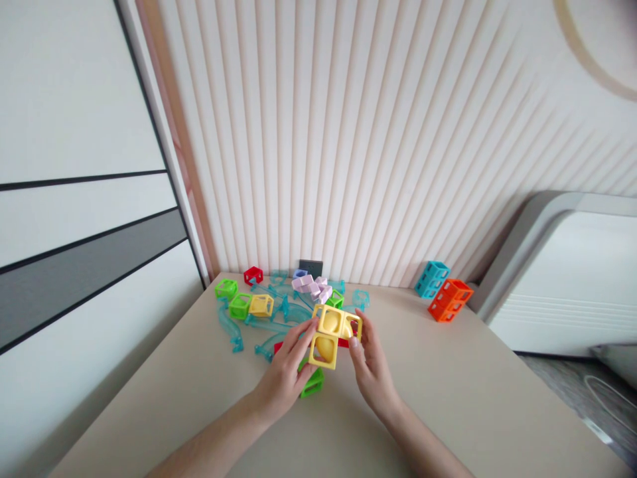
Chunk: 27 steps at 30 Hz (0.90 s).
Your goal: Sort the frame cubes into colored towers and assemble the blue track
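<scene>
Between my two hands is a cluster of yellow hollow cube blocks [330, 321] joined together, with rounded yellow cups inside. My left hand [284, 372] is closed on its left side, the thumb near the lower cube. On the right side, my right hand [371, 362] pinches the end cube with thumb and fingers. A green cube frame [312, 383] lies on the table just below the cluster, partly behind my left hand. Red pieces [343, 343] show behind the yellow blocks, mostly hidden.
Translucent blue track pieces [229, 325], green cubes [240, 306], a yellow cube [261, 305], a red cube [253, 275] and lilac blocks [313, 287] lie on the table [448, 392]. A blue stack [432, 279] and an orange stack [450, 300] stand right, near the ribbed wall [318, 133].
</scene>
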Motion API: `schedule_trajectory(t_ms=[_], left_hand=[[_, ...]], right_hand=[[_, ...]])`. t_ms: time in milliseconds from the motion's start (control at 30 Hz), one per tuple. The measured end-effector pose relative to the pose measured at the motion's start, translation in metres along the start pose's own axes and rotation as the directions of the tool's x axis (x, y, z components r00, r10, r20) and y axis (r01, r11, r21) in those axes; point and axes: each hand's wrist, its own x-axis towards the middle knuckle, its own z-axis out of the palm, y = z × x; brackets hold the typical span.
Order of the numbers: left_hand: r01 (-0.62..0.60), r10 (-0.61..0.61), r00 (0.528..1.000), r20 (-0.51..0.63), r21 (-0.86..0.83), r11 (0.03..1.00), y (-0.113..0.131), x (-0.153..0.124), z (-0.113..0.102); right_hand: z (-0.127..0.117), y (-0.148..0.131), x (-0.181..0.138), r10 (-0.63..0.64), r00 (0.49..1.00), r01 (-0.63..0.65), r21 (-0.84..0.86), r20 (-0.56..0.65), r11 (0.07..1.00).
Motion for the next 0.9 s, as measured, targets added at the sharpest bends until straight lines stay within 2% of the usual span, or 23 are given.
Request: schedule_trajectory(t_ms=[233, 500, 900], left_hand=[[0.015, -0.015, 1.000, 0.016, 0.016, 1.000, -0.0018, -0.0012, 0.0001], [-0.008, 0.007, 1.000, 0.011, 0.042, 0.999, -0.0039, 0.0008, -0.0010], [-0.004, 0.004, 1.000, -0.010, 0.008, 1.000, -0.0043, 0.0016, 0.0007]], right_hand=[[0.0031, -0.0020, -0.0001, 0.020, 1.000, -0.022, 0.128, 0.016, 0.991], [0.0020, -0.0009, -0.0013, 0.004, 0.999, -0.001, 0.067, -0.045, 0.998], [0.0021, -0.0025, -0.0004, -0.023, 0.998, 0.026, 0.061, -0.055, 0.998]])
